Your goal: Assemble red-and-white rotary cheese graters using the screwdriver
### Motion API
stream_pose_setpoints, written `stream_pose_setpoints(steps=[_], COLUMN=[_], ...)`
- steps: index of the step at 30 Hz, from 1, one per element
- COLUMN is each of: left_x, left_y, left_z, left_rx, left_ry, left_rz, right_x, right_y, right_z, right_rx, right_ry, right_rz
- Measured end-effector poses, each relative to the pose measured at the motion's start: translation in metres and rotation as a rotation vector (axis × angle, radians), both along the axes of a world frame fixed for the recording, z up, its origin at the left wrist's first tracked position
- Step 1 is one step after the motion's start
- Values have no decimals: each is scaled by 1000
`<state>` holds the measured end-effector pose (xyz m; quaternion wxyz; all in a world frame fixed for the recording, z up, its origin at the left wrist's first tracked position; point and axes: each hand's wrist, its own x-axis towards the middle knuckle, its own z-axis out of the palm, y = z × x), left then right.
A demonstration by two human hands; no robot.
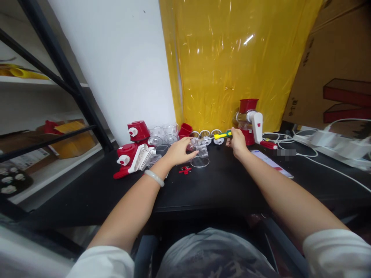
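Observation:
My left hand (179,151) grips a clear plastic funnel-shaped part (199,153) that stands on the black table (220,185). My right hand (238,142) is closed around a yellow and green screwdriver (222,135), whose tip points left toward the clear part. A small red star-shaped piece (184,170) lies on the table just in front of my left hand. A white bangle sits on my left wrist.
An assembled red and white rotary grater (249,119) stands behind my right hand. Red and white grater bodies (131,158) and clear cups (164,135) lie at the left; drum blades (206,136) line the back. A phone (271,162), cables and a power strip (333,144) lie right.

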<state>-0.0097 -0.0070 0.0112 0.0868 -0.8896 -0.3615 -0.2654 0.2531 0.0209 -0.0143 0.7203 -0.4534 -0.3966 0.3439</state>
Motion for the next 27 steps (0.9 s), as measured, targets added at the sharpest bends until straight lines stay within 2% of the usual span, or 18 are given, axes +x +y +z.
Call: stream_pose_setpoints(steps=[6,12,27], left_x=[0,0,0], left_y=[0,0,0], left_z=[0,0,1], left_rx=[-7,-15,-7], left_ry=[-1,-2,4], left_rz=[9,12,3], right_x=[1,2,1], right_y=[3,4,0], right_z=[-4,-3,0], right_rx=[93,-31,-18], right_ry=[-38,-5,-45], right_rz=[-40,-8,-36])
